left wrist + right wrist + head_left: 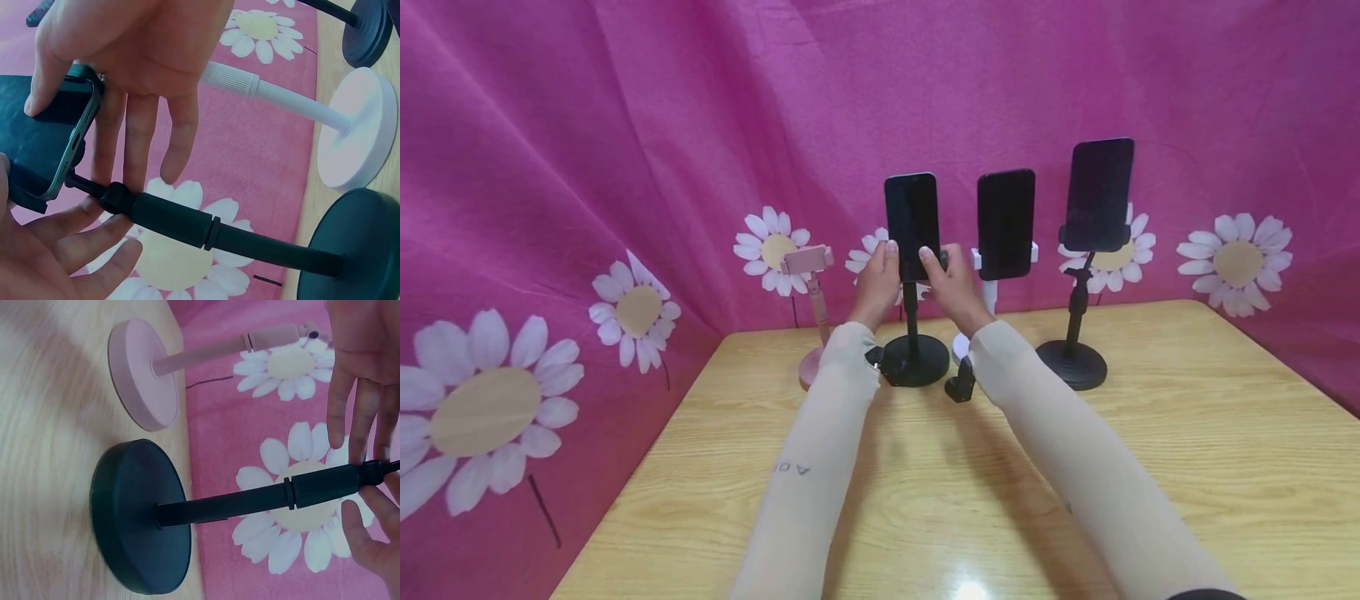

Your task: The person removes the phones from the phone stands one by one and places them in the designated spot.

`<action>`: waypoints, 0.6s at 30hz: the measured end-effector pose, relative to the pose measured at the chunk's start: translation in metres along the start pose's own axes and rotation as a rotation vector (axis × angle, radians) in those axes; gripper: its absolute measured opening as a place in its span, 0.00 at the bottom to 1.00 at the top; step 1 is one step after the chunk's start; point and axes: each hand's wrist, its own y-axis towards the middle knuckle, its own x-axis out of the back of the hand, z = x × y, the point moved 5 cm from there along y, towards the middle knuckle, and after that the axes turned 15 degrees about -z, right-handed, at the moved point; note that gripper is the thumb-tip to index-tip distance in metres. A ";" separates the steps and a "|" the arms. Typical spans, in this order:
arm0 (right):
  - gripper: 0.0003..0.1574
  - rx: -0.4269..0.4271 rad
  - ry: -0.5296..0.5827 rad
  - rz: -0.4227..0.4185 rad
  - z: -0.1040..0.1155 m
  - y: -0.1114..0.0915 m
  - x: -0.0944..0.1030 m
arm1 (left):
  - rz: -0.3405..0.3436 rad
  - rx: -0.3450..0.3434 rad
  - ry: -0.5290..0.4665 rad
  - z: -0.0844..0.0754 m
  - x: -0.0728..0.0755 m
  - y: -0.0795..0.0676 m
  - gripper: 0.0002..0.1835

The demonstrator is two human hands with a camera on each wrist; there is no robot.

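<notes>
As the head view shows, the left hand point(876, 287) and right hand point(957, 287) pinch the lower sides of a black rectangular smartphone point(913, 218) atop a black round-based stand point(913, 357). Left wrist view: right thumb on screen, other fingers point(141, 137) extended. Right wrist view: stand on light wood-grain surface point(44, 469), beside pink round-based stand point(140, 372).

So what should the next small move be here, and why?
I'd probably ease the left hand and right hand slightly off the phone, fingers close by, to test whether it holds. It is upright atop its stand, with both thumbs on its front; the middle phone and right phone stand with no hand on them.
</notes>
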 end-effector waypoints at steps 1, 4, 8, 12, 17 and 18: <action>0.27 -0.001 -0.005 0.005 0.001 -0.001 0.000 | 0.007 -0.008 -0.005 0.000 0.002 -0.001 0.21; 0.27 0.001 -0.008 0.016 0.003 -0.006 0.002 | 0.027 -0.037 -0.019 -0.001 0.006 -0.005 0.21; 0.27 0.008 -0.018 0.020 0.008 -0.015 0.005 | 0.067 -0.069 -0.023 -0.003 0.012 -0.011 0.22; 0.27 0.027 -0.067 0.029 0.013 -0.028 0.010 | 0.109 -0.088 0.008 -0.004 0.019 -0.022 0.25; 0.25 0.119 -0.126 0.036 0.023 -0.045 0.016 | 0.156 -0.125 0.018 -0.005 0.029 -0.037 0.31; 0.25 0.138 -0.134 0.039 0.025 -0.049 0.018 | 0.163 -0.132 0.016 -0.006 0.031 -0.040 0.31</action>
